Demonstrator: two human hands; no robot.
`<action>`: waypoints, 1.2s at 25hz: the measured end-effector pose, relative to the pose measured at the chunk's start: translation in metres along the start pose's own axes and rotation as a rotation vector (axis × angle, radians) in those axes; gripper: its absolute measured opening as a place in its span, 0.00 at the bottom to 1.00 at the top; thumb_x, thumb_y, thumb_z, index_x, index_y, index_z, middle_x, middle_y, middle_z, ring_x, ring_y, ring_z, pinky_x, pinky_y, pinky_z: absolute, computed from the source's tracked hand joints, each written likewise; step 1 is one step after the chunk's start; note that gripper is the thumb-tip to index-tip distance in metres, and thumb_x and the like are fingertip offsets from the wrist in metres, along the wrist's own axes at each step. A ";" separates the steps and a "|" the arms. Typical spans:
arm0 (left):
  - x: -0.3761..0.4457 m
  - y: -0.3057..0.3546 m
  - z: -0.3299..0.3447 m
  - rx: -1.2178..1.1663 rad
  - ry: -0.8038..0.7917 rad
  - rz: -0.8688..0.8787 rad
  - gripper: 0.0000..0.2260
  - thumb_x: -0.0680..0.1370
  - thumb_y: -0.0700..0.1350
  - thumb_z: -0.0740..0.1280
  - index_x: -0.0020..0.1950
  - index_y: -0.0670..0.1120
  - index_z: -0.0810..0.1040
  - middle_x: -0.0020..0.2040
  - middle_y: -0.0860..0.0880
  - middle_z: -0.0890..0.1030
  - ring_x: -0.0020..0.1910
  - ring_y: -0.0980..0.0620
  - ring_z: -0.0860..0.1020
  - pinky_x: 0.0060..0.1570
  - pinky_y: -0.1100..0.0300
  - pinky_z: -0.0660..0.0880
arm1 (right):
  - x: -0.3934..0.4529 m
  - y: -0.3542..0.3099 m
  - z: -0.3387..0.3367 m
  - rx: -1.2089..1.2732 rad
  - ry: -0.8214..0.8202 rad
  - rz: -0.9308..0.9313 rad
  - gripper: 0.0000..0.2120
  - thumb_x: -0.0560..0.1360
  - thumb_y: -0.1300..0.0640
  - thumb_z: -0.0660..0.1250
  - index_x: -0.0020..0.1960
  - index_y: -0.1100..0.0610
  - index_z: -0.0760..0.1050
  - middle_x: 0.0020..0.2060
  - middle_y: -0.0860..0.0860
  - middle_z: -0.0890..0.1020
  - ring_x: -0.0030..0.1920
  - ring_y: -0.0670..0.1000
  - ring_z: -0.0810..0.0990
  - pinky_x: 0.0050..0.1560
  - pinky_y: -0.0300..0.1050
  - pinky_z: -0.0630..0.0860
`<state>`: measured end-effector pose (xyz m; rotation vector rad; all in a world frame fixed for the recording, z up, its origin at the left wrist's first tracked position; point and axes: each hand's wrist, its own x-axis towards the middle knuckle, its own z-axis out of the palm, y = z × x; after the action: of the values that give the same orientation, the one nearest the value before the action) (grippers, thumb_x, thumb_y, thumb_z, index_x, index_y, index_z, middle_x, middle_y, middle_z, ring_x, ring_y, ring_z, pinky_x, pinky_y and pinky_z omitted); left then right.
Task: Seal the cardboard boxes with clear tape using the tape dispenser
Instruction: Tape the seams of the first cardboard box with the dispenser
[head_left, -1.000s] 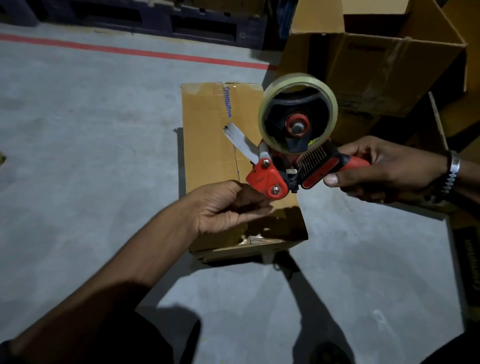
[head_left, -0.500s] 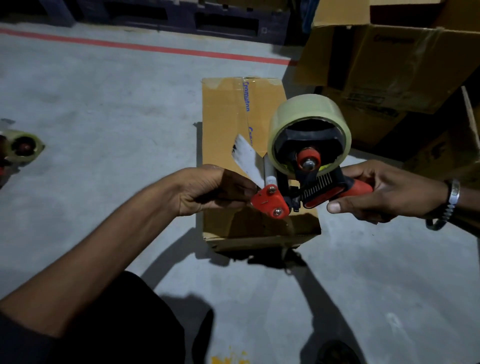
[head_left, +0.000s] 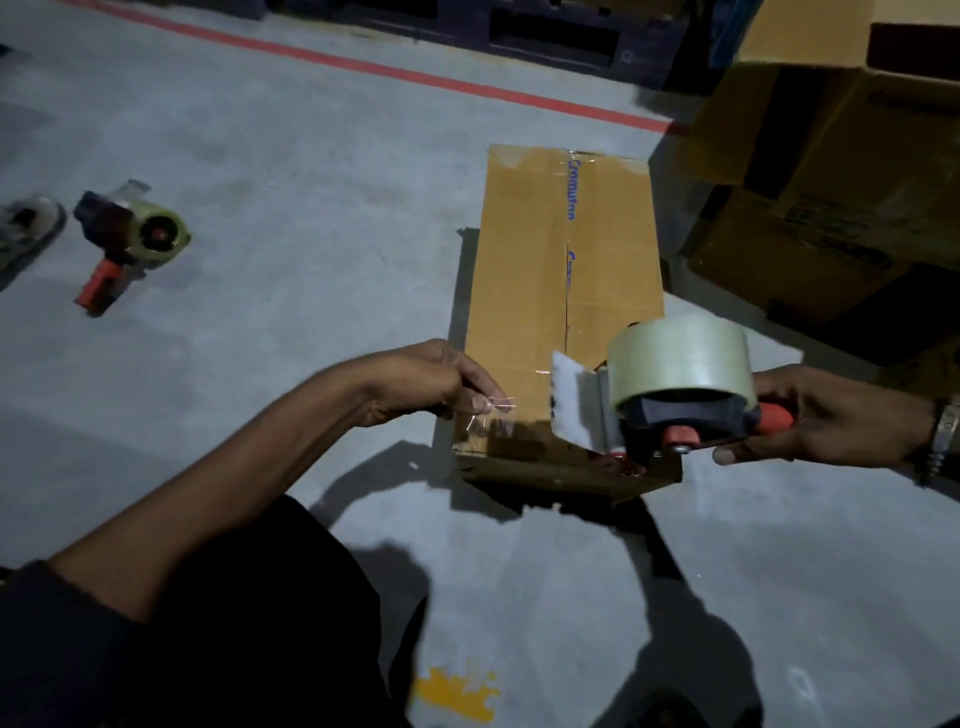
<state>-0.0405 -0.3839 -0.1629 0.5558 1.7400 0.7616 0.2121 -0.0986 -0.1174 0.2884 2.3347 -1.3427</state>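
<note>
A long brown cardboard box (head_left: 524, 270) lies on the grey floor, its top flaps meeting along a centre seam. My right hand (head_left: 831, 421) grips the red handle of a tape dispenser (head_left: 675, 395) carrying a roll of clear tape, held on its side over the box's near right corner. A short white-looking flap of tape (head_left: 569, 400) sticks out from the dispenser's front. My left hand (head_left: 436, 382) pinches the free end of a clear tape strip (head_left: 491, 415) over the box's near left corner.
A second red and black tape dispenser (head_left: 130, 239) lies on the floor at the left, beside a blurred object at the frame edge. Stacked cardboard boxes (head_left: 831, 171) stand at the right. A red floor line (head_left: 363, 65) and dark pallets run along the back.
The dispenser has tipped onto its side and dropped lower toward the box's near end. My left hand has drawn away to the left with clear tape. The view has shifted, revealing the second dispenser.
</note>
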 end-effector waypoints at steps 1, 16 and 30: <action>0.004 0.000 0.004 0.012 0.020 0.002 0.11 0.81 0.33 0.68 0.54 0.43 0.89 0.49 0.47 0.86 0.48 0.53 0.78 0.41 0.63 0.71 | 0.004 0.005 0.003 -0.046 -0.013 -0.009 0.16 0.73 0.56 0.78 0.57 0.40 0.83 0.47 0.45 0.87 0.43 0.46 0.85 0.44 0.43 0.81; 0.027 -0.041 0.003 0.161 0.170 -0.167 0.05 0.78 0.31 0.72 0.43 0.37 0.85 0.36 0.39 0.84 0.29 0.53 0.82 0.29 0.64 0.77 | 0.055 0.034 0.055 -0.125 -0.090 -0.050 0.15 0.76 0.47 0.74 0.63 0.40 0.79 0.54 0.48 0.86 0.48 0.57 0.84 0.47 0.62 0.82; 0.046 -0.070 -0.024 0.259 0.089 -0.271 0.09 0.72 0.43 0.82 0.49 0.41 0.88 0.40 0.49 0.87 0.39 0.53 0.86 0.46 0.59 0.80 | 0.071 0.049 0.068 -0.014 -0.128 -0.052 0.15 0.76 0.56 0.75 0.61 0.47 0.82 0.54 0.47 0.86 0.50 0.48 0.85 0.48 0.41 0.82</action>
<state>-0.0767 -0.4046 -0.2399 0.4505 1.9627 0.3779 0.1859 -0.1339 -0.2177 0.1339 2.2584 -1.3284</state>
